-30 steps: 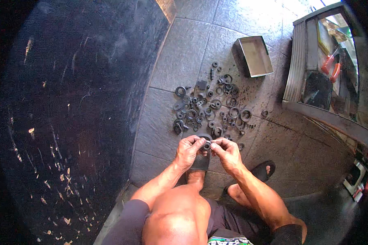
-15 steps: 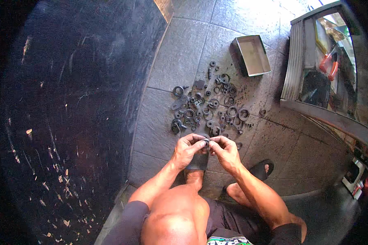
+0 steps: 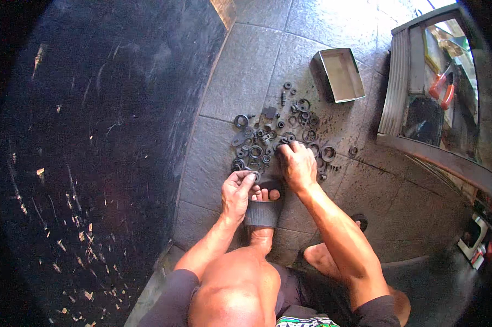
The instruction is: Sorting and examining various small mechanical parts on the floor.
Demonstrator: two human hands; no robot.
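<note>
A tiled floor [image 3: 246, 60] bears a loose spread of dark parts [image 3: 267, 137], an open box [image 3: 344, 71] standing just beyond. The right hand [image 3: 299, 166] is down at the spread; I cannot tell whether its grip grasps anything. The left hand [image 3: 236, 192] pinches a small ring [image 3: 256, 175] by the near edge. Handling seems early: one piece visibly lifted, dozens left lying.

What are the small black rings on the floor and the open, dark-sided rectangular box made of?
The small black rings look like rubber or darkened metal: their dull, dark surfaces leave it open. The open box may be satin-finished cardboard or thin metal, being thin-walled and straight-edged.
</note>
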